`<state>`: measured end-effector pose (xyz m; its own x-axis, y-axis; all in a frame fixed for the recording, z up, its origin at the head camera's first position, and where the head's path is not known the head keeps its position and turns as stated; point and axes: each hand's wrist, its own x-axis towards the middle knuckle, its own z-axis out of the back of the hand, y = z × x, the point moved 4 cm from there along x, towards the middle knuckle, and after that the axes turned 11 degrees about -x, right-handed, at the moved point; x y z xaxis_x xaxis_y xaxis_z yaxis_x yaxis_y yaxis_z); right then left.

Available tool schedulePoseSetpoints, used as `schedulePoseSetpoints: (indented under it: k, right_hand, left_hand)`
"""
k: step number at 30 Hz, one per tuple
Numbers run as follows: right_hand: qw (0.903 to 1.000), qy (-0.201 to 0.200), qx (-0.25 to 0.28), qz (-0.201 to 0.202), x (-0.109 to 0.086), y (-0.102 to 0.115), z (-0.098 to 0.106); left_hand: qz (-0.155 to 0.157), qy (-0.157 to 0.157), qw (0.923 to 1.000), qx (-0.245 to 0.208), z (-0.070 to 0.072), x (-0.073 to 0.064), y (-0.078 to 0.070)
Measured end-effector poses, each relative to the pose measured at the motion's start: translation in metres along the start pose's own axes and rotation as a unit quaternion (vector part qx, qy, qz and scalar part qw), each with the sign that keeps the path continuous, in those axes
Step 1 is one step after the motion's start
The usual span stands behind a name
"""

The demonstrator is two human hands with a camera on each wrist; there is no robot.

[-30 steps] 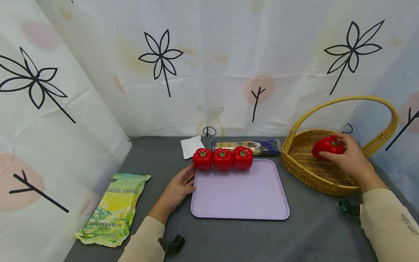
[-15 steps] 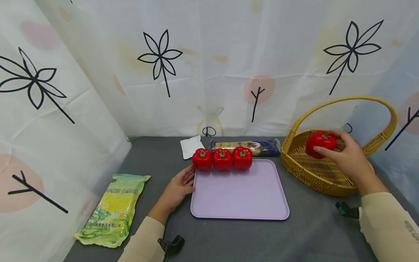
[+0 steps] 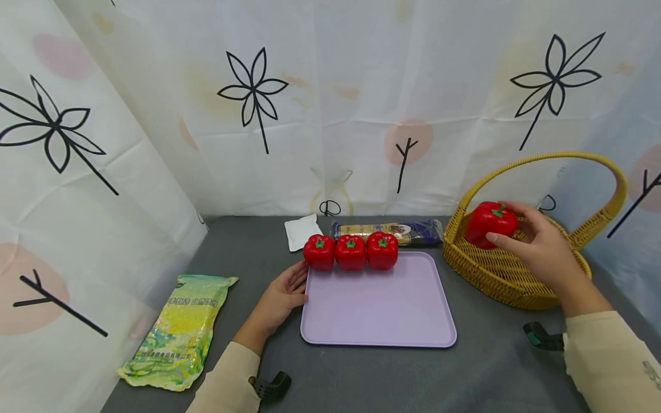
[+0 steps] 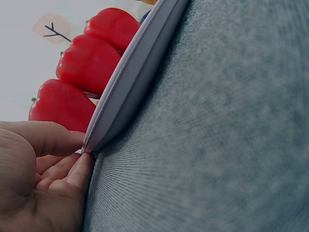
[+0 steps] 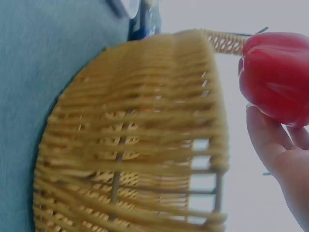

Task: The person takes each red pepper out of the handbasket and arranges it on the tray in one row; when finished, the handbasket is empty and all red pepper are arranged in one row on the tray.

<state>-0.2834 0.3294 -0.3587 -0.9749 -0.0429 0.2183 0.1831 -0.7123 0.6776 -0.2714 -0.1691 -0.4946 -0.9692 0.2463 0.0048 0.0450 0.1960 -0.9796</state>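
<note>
My right hand (image 3: 542,246) holds a red bell pepper (image 3: 488,225) with a green stem, fingers behind it and thumb in front, over the wicker basket (image 3: 508,295). In the right wrist view the bell pepper (image 5: 277,82) shows above the basket's rim (image 5: 219,125). At the left edge of the lilac tray (image 3: 379,310), my left hand (image 3: 279,298) pinches the rim; thumb and fingertips meet there in the left wrist view. Three more red bell peppers (image 3: 351,252) stand side by side along the tray's far edge.
Behind the tray lies a long blue-and-gold packet (image 3: 413,232), with a small white packet (image 3: 303,232) to its left. A green-yellow bag (image 3: 181,332) lies at the left. The basket's tall handle (image 3: 547,156) arches over it. Patterned curtains (image 3: 330,86) enclose the grey table (image 3: 356,378).
My right hand has raised the bell pepper from inside the basket and carried it left toward the basket's left rim. The left hand, tray and three peppers have stayed put.
</note>
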Motion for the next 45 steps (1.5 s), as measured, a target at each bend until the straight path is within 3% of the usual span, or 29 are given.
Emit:
schedulePoseSetpoints:
  k: [4, 8, 14, 29, 38, 45]
  right_hand:
    - [0.9997, -0.003, 0.013, 0.019, -0.004, 0.011, -0.004]
    - [0.9974, -0.005, 0.038, 0.062, -0.007, 0.022, -0.010]
    - [0.9931, 0.014, 0.062, 0.099, -0.009, 0.039, -0.026]
    - [0.9880, 0.094, 0.068, 0.102, 0.000, 0.041, -0.083]
    - [0.9881, 0.131, -0.012, 0.080, 0.006, 0.032, -0.114]
    - [0.9870, 0.149, -0.024, 0.054, 0.012, 0.030, -0.122]
  left_hand:
    - [-0.003, 0.001, 1.0000, 0.001, 0.000, -0.001, -0.001]
    - [-0.007, 0.006, 1.0000, -0.001, 0.000, 0.000, 0.000]
    - [-0.004, 0.000, 1.0000, -0.003, 0.000, -0.001, 0.000]
    - [0.002, -0.002, 1.0000, -0.002, 0.000, -0.001, 0.000]
    - [-0.001, -0.003, 1.0000, -0.005, -0.002, 0.000, -0.001]
    - [0.001, -0.005, 1.0000, -0.004, -0.002, 0.000, -0.001]
